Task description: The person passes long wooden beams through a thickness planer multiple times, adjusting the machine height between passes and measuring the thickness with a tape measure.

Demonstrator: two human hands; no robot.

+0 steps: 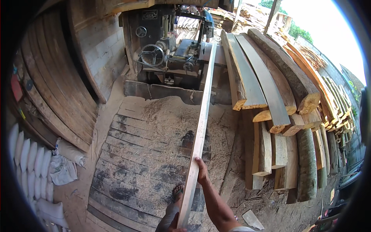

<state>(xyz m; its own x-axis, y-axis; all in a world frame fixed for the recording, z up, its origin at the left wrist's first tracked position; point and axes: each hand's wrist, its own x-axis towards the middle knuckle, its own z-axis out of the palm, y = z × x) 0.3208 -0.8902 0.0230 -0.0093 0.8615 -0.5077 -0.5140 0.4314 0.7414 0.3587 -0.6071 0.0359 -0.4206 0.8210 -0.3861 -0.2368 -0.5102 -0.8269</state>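
Note:
A long, pale wooden plank (200, 131) runs away from me, its far end at the table of a dark sawmill machine (170, 50) with handwheels. Partway along it, my right hand (201, 171) grips the right edge, thumb against the wood and the other fingers mostly hidden. At the lower edge of the picture, my left hand (176, 229) is only partly visible, closed at the plank's near end. Below the plank, a foot in a sandal (178, 189) stands on the slatted floor.
Thick sawn timbers (270, 92) are stacked on the right, their ends jutting toward me. Sawdust (166, 112) covers the wooden floor before the machine. Tall boards (54, 77) lean at left above white sacks (34, 158). Another person (208, 25) in blue stands behind the machine.

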